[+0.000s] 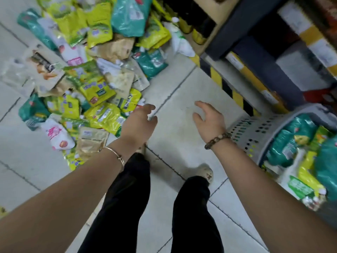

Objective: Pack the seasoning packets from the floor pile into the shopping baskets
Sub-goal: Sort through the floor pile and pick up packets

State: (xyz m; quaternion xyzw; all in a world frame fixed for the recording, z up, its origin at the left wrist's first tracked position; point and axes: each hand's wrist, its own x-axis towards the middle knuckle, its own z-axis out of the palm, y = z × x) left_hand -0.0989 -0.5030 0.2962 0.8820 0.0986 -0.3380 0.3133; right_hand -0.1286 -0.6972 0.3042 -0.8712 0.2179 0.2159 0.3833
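Head view: empty left hand [139, 123], fingers loosely curled, reaches toward the heaped yellow, teal and tan seasoning packets [87, 73], seemingly to grab some; empty right hand [207, 119], fingers spread wide, hangs beside the part-filled grey perforated plastic basket [255, 132].

Shop aisle, retail. Stocked shelf unit [255, 24] beyond & right of right hand [209, 119]; yellow-black kick strip [216, 77] along its base. Grey shopping basket [255, 132] just right of that wrist. Heap of pkgd seasoning packets [87, 70] on tiled floor [182, 92], ahead-left of left hand [138, 123].
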